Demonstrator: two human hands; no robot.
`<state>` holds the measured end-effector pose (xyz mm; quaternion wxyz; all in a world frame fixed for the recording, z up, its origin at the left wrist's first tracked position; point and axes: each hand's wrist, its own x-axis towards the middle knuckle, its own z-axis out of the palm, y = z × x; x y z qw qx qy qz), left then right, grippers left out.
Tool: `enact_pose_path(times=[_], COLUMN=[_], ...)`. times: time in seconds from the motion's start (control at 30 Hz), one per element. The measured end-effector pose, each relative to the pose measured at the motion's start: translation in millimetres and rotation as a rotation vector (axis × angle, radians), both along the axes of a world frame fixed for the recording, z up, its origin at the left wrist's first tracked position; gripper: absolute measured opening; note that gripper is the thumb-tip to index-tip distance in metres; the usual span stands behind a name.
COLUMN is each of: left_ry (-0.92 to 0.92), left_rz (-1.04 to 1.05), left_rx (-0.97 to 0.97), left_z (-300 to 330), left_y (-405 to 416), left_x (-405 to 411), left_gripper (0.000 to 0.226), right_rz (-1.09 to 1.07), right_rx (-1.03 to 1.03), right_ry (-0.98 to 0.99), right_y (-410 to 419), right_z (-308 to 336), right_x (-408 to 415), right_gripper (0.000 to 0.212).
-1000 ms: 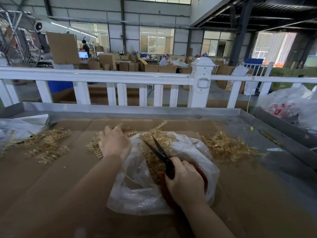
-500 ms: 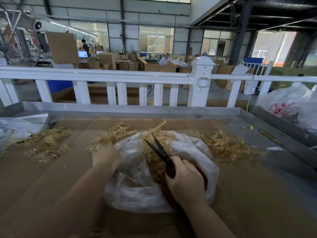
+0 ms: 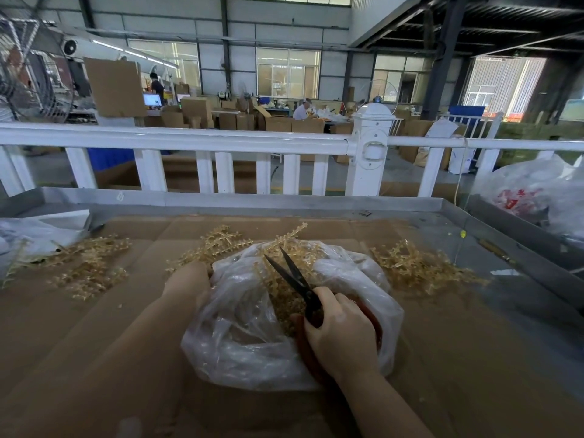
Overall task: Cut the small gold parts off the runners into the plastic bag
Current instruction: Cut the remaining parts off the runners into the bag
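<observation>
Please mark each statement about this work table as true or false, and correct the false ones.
1. The right hand holds scissors with the blades apart. True.
2. The scissors point into a cardboard box. False: they are over the open plastic bag.
3. The left hand is at the bag's left edge. True.
4. All gold runners are inside the bag. False: piles lie on the cardboard at the left and right.

left hand [image 3: 186,281] fingers hidden behind the plastic bag [image 3: 240,336] (grip unclear).
</observation>
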<state>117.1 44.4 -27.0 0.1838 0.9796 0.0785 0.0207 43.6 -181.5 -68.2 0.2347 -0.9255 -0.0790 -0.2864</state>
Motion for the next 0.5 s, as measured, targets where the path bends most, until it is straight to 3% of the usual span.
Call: enact_pose_path(times=[0.17,0.3,0.5], left_ry=[0.023,0.066,-0.444], left_rz=[0.023,0.122,0.215], left_rx=[0.043,0.065,-0.14], left_z=[-0.8,-7.3,4.4], left_y=[11.9,14.5,6.9], left_x=[3.0,-1.8,-13.6], left_gripper=[0.008,0.025,0.027], right_rz=[-0.008,0.003,0.023], right_rx=[0.004,0.009,0.009], right_ry=[-0.011,0.012,0.025], right_y=[-0.7,-1.5,-3.3], right_z=[-0.4,-0.6,-1.5], right_x=[-0.4,-0.1,-0.2], right_gripper=[0.033,0.037,0.041])
